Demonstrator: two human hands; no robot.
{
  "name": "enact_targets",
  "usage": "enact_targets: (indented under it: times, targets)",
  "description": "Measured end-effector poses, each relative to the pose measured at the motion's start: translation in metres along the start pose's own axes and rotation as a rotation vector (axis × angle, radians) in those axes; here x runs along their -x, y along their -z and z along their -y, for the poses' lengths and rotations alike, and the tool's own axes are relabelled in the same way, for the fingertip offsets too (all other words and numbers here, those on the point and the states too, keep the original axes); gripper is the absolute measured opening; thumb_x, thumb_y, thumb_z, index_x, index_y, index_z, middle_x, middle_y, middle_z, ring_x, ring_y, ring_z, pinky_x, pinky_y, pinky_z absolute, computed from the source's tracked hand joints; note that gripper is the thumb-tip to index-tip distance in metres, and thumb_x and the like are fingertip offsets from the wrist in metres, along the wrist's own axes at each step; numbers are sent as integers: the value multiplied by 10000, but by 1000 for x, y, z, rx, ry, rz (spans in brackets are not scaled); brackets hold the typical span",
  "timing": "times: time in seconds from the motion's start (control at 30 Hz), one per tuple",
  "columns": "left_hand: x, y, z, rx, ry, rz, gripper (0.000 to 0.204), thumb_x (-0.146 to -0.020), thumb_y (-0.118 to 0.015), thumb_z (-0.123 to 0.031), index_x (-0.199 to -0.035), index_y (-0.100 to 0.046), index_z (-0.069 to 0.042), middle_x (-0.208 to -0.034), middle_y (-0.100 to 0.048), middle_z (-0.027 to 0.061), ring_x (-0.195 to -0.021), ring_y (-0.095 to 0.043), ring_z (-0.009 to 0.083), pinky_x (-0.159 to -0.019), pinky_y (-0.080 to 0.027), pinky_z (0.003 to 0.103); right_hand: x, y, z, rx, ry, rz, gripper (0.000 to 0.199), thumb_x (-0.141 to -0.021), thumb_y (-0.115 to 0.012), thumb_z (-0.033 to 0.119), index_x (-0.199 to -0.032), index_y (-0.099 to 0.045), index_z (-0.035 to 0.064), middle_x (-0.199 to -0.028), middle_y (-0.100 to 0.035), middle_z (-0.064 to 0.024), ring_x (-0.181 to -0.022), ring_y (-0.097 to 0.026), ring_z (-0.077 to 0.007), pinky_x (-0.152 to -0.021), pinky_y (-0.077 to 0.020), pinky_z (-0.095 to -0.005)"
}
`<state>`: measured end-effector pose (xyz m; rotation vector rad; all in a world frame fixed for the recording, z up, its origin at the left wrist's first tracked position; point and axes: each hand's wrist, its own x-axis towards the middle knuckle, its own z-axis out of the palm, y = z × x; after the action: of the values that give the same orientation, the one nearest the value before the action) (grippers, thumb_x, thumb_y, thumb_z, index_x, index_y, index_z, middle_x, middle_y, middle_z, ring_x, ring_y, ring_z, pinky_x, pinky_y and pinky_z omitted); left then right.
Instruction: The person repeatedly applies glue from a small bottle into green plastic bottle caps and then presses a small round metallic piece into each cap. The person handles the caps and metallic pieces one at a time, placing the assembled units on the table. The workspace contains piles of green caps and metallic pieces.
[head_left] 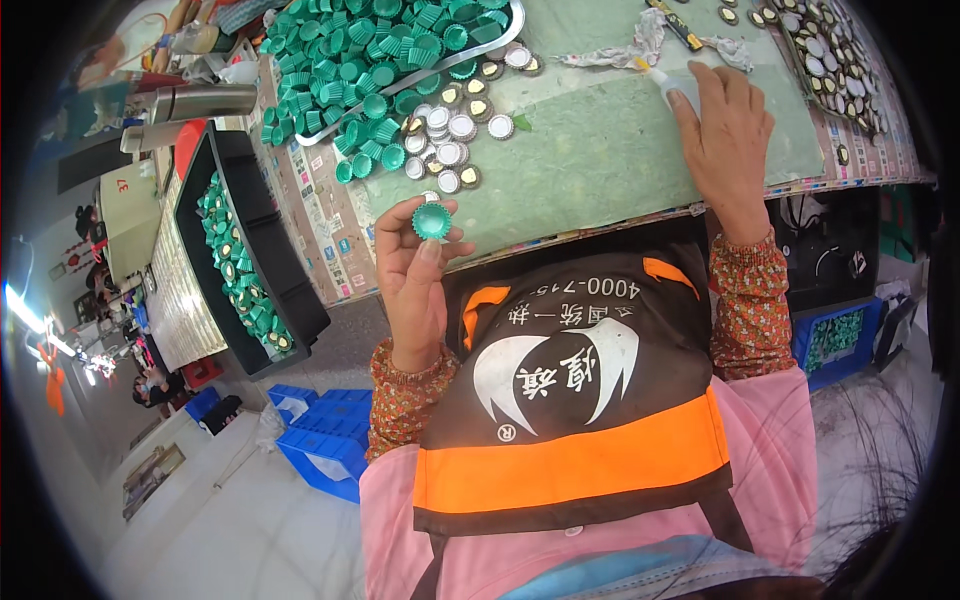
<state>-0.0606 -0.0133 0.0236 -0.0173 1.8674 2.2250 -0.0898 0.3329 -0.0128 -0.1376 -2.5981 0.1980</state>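
Note:
My left hand (415,265) pinches a small green fluted cap (432,221) between thumb and fingers, its hollow side turned up, just off the table's near edge. My right hand (730,140) is closed round a small white squeeze bottle (677,88), whose yellow tip points to the far left; the palm hides part of the bottle. A heap of green fluted caps (370,60) fills and spills over a metal tray (508,38) at the far left. Beside it lie several round white-faced discs (450,153), some with a gold-coloured spot.
A green mat (590,165) covers the worktop. Crumpled tissue (640,45) and a yellow-black tube (678,25) lie at the back. More discs fill a tray (835,70) at far right. Left of the table stands a black bin (285,250) of green caps; blue crates (325,440) sit below.

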Motion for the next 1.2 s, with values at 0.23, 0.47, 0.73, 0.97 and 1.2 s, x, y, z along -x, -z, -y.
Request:
enact_targets:
  times: [0.23, 0.47, 0.73, 0.97, 1.2]
  targets:
    - [-3, 1, 3, 95, 60, -12, 444, -1023, -529, -140, -1440, -424, -32, -1304, -600, 176, -1040, -617, 174, -900, -569, 361, -16, -11, 69, -498, 182, 221, 229, -856, -720, 191, -1064, -678, 105, -1010, -598, -103, -1033, -558, -333, -851, -450, -461]
    - [0, 1, -2, 95, 62, -8, 424, -1025, -530, -141, -1426, -442, -34, -1291, -612, 163, -1022, -627, 144, -906, -567, 342, -16, -54, 117, -490, 319, 220, 160, -843, -699, 147, -993, -695, 95, -964, -593, -84, -1018, -561, -313, -827, -452, -430]
    - [6, 10, 4, 145, 132, 4, 464, -1033, -522, -176, -1455, -435, -2, -1290, -614, 185, -1023, -625, 156, -898, -570, 340, -15, -27, 91, -745, 272, 377, 127, -844, -718, 142, -898, -645, 53, -846, -574, -87, -886, -549, -288, -777, -438, -418]
    - [7, 6, 8, 219, 207, 61, 513, -1046, -495, -217, -1490, -386, 18, -1269, -614, 185, -1037, -628, 170, -901, -572, 350, -8, -14, 60, -541, 172, 559, 129, -843, -700, 180, -840, -622, 78, -835, -591, -91, -887, -560, -317, -791, -438, -449]
    - [6, 2, 6, 359, 276, 56, 444, -1050, -517, -189, -1449, -448, -6, -1251, -631, 175, -1019, -638, 159, -889, -576, 347, 8, -6, 69, -514, 203, 400, 227, -823, -721, 151, -993, -587, 84, -928, -574, -78, -944, -550, -300, -795, -424, -438]
